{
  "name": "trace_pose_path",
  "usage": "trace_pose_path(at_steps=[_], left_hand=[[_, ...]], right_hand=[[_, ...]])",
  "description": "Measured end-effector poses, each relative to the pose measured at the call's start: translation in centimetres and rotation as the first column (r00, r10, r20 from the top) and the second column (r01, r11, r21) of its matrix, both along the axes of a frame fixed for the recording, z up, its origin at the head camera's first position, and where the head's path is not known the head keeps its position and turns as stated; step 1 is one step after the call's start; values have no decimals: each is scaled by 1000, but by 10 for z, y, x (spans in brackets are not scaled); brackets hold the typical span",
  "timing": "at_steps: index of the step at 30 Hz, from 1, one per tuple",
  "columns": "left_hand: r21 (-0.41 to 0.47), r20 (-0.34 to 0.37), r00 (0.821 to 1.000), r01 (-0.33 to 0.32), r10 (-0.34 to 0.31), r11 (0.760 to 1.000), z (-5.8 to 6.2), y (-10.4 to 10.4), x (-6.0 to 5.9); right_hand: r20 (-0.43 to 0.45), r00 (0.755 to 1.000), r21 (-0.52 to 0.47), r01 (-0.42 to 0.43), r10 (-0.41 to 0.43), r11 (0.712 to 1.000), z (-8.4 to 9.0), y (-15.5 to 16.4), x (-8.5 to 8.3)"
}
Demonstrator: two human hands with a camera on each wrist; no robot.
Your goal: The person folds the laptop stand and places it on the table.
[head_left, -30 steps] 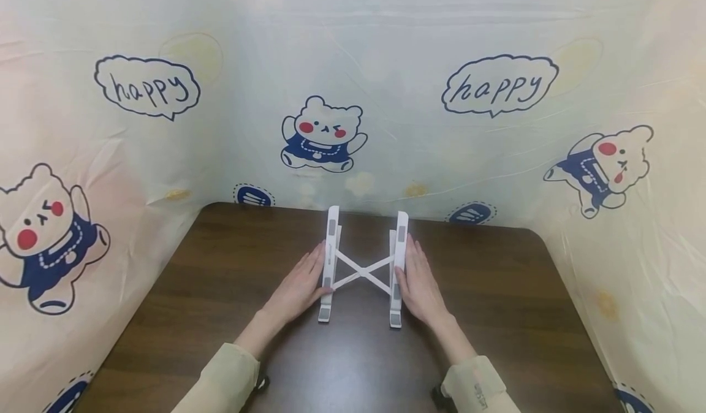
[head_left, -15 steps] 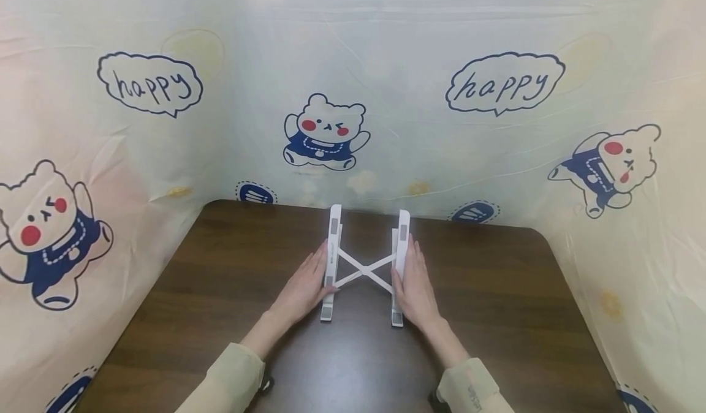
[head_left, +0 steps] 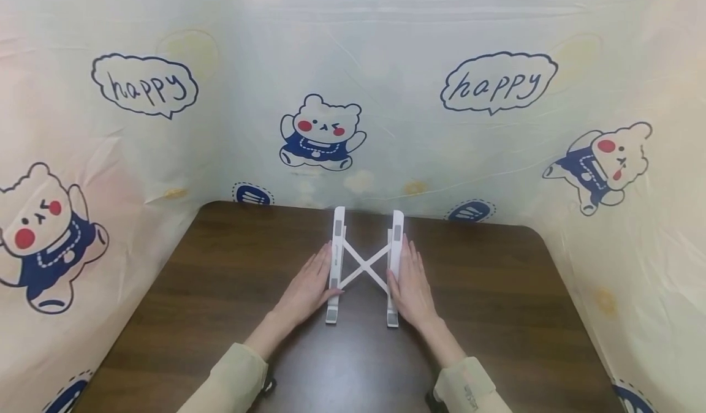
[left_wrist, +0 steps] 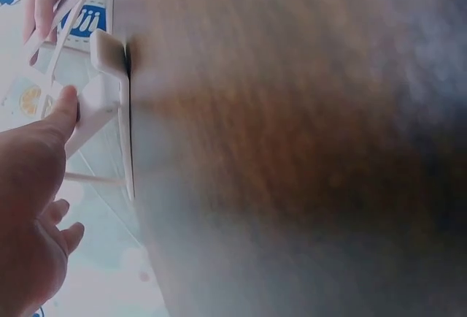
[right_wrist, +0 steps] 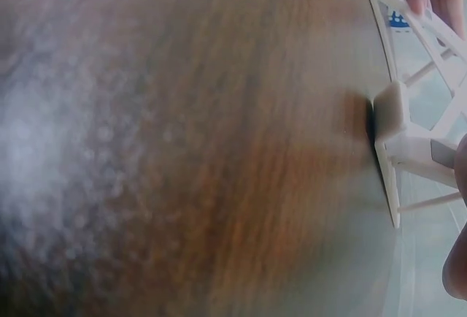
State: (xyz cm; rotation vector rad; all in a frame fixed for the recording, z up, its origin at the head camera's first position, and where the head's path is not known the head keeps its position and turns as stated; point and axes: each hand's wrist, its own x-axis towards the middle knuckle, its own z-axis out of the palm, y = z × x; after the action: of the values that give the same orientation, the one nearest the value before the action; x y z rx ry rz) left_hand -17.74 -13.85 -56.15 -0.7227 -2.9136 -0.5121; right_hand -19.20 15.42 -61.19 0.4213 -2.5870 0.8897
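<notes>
A white folding laptop stand (head_left: 366, 266) stands on the table, its two long rails joined by crossed bars, with grey pads on top. Along the outer side of the left rail (head_left: 336, 266), my left hand (head_left: 304, 283) presses with straight fingers, its thumb lying over the rail's top near the front. My right hand (head_left: 415, 285) mirrors it against the right rail (head_left: 394, 266), fingers extended forward and thumb at the rail's top edge. In the left wrist view the left thumb (left_wrist: 62, 112) reaches onto the stand; the right wrist view shows the stand's front lip (right_wrist: 392, 111) near the tabletop.
The dark wood-grain table (head_left: 353, 364) has rounded far corners. A pale cloth (head_left: 408, 64) printed with bears and "happy" bubbles hangs behind it and along both sides. Light sleeves cover both forearms.
Both hands have moved inward, bringing the two rails of the laptop stand closer together. Its crossed bars now stand at a steeper angle.
</notes>
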Motion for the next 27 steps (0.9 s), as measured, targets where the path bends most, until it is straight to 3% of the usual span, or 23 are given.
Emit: trace_pose_path(at_steps=[3, 8, 12, 19, 27], left_hand=[[3, 5, 1000, -3, 3, 1000, -1, 1, 0], [12, -2, 1000, -6, 6, 1000, 0, 1, 1], [22, -26, 1000, -4, 4, 1000, 1, 2, 2], [-7, -38, 999, 6, -6, 1000, 1, 7, 4], [-14, -52, 999, 12, -13, 1000, 2, 8, 6]], right_hand=[[12, 1000, 33, 11, -11, 999, 22, -6, 10], [37, 999, 103, 21, -25, 994, 41, -14, 20], [74, 997, 123, 12, -21, 992, 43, -16, 20], [43, 999, 142, -3, -4, 990, 41, -10, 18], [67, 997, 103, -29, 23, 994, 43, -9, 17]])
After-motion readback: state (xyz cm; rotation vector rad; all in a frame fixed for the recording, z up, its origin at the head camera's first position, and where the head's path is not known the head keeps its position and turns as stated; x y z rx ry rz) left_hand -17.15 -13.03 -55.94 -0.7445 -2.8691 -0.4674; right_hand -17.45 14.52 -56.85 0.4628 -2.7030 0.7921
